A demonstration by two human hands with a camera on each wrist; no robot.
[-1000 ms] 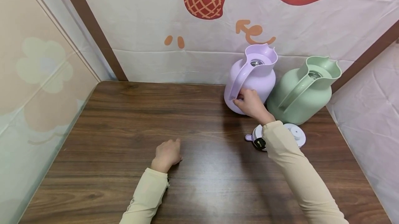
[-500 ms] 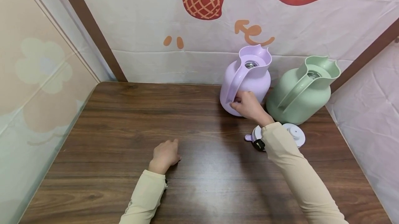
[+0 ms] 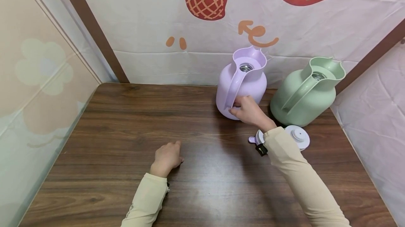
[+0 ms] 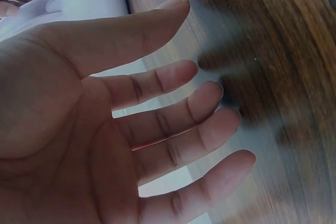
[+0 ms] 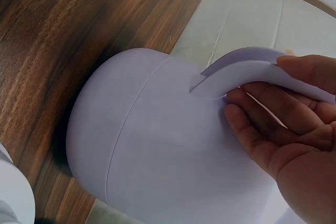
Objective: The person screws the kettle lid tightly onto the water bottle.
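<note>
A lilac thermos jug (image 3: pixel 253 86) with an uncovered mouth stands toward the back of the table, right of the middle. My right hand (image 3: pixel 249 111) grips the lower part of its handle (image 3: pixel 234 88); in the right wrist view the fingers (image 5: pixel 283 106) curl under the handle and the thumb lies over it. My left hand (image 3: pixel 166 156) rests low over the table, holding nothing. The left wrist view shows its fingers (image 4: pixel 173 124) relaxed and spread, tips right at the wood.
A green thermos jug (image 3: pixel 305 97) stands to the right of the lilac one. Two white lids lie in front of it, one lid (image 3: pixel 297 135) in plain sight, the other lid (image 3: pixel 259 137) partly behind my right sleeve. A printed cloth wall (image 3: pixel 152 65) rises behind the table (image 3: pixel 142 121).
My right hand and the lilac thermos jug have moved left together, widening the gap to the green one. The left hand has barely shifted.
</note>
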